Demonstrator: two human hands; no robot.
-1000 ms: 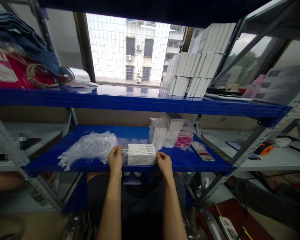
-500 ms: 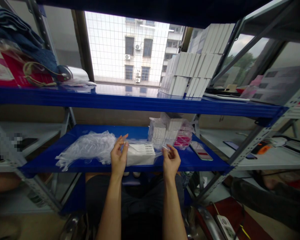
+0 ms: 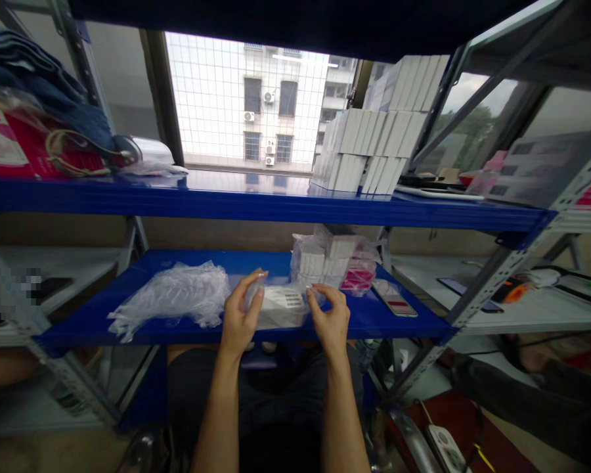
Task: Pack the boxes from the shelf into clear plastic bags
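Note:
A white boxed bundle with rows of barcode-like labels, the white boxes (image 3: pixel 282 310), sits in clear plastic film on the blue lower shelf in front of me. My left hand (image 3: pixel 240 316) grips the film at the bundle's left end, thumb and fingers closed. At the right end my right hand (image 3: pixel 331 320) pinches the film between thumb and forefinger. Left of my hands lies a heap of clear plastic bags (image 3: pixel 172 295). Behind the bundle stand plastic-wrapped white boxes (image 3: pixel 320 259) with a pink pack (image 3: pixel 358 276) beside them.
A phone (image 3: pixel 394 299) lies on the lower shelf to the right. On the upper shelf (image 3: pixel 246 197) are stacked white boxes (image 3: pixel 374 141) at right, and folded denim (image 3: pixel 39 79) with a red pack (image 3: pixel 10 144) at left. Metal uprights flank both sides.
My hands have drawn closer together; the right one moved left towards the boxes, and the left one shifted slightly right. The film between them is gathered nearer the boxes.

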